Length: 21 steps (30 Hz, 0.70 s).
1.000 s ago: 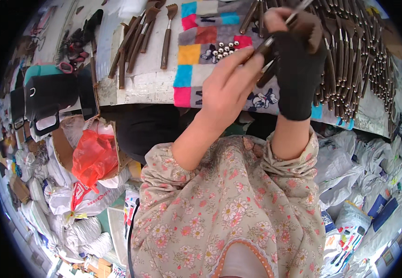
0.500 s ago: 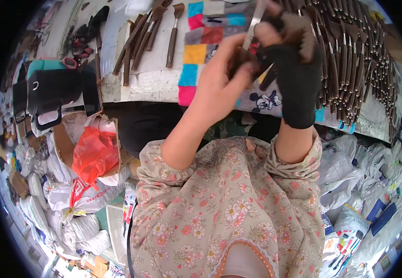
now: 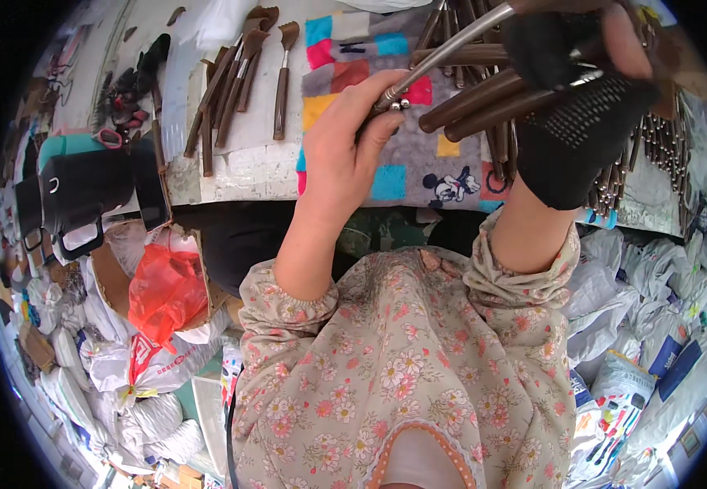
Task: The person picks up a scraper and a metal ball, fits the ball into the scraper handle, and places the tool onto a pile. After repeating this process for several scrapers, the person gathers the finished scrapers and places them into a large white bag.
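My left hand (image 3: 341, 151), bare, is closed around the lower end of a brown-headed utensil with a long silver neck (image 3: 455, 45). Small shiny round metal ends (image 3: 400, 104) show by its thumb. My right hand (image 3: 586, 134), in a black fingerless glove with a dotted patch, grips several brown-handled utensils (image 3: 484, 104), handles pointing left. Their heads are mostly hidden by the glove or blurred. Both hands are above a patchwork cloth (image 3: 386, 181) of grey, blue, yellow and pink, with a cartoon figure on it.
More brown-handled utensils (image 3: 235, 85) lie at the left on the white table (image 3: 231, 183), and a dense pile (image 3: 663, 138) covers its right side. A black case (image 3: 89, 191) and a box with a red plastic bag (image 3: 168, 289) stand left. White bags (image 3: 606, 285) crowd the right.
My hands have moved apart, the right one to the right. The utensils, bunched between them before, now spread out with handles showing at the left of the glove. The view has shifted slightly.
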{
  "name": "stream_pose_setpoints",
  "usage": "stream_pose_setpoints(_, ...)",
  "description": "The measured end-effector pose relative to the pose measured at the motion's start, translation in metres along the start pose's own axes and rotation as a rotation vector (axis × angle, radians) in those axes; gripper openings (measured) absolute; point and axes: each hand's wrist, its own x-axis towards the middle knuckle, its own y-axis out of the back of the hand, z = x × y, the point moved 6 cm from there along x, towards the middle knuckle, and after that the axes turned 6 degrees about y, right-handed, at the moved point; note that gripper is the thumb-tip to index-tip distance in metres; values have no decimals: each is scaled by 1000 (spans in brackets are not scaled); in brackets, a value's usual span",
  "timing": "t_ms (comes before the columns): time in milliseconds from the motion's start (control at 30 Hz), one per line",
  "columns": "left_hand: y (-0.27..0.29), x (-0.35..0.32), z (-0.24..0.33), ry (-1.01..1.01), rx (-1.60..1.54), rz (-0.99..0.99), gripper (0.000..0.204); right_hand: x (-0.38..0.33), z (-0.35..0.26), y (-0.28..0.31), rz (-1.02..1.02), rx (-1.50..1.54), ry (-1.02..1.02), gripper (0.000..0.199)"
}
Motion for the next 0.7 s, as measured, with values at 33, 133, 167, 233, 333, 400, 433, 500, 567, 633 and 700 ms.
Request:
stream_pose_setpoints(33, 0, 0, -1, -2, -1, -3, 32, 2, -1, 0, 8, 3, -11, 23)
stream_pose_setpoints(133, 2, -3, -4, -61, 56, 21, 33, -4, 5, -6, -54, 13, -3, 23)
stream_pose_setpoints(167, -1, -1, -3, -73, 66, 21, 35, -4, 0, -8, -76, 3, 6, 23)
stream_pose_setpoints(233, -5, 3, -3, -89, 70, 15, 36, -6, -8, -14, -130, -31, 11, 23)
stream_pose_setpoints(333, -1, 1, -10, -47, 84, 4, 26, -16, 12, -34, -289, -103, -44, 23)
stream_pose_setpoints(400, -5, -2, -24, 233, -89, -21, 14, -26, 48, -44, -388, -124, -35, 23)
stream_pose_setpoints(433, -8, 0, -29, 234, -135, -5, 12, -30, 62, -47, -399, -113, -16, 23)
stream_pose_setpoints(500, -8, 8, -42, 212, -163, 1, 12, -27, 66, -49, -390, -97, 2, 23)
stream_pose_setpoints(567, -9, 19, -39, 97, -267, -7, 15, -22, 69, -56, -560, 50, -205, 27)
stream_pose_setpoints(633, -9, 27, -38, 47, -376, -3, 21, -14, 57, -73, -626, -41, -432, 27)
stream_pose_setpoints(700, -11, 37, -33, -71, -513, 27, 36, -16, 44, -85, -717, -197, -707, 26)
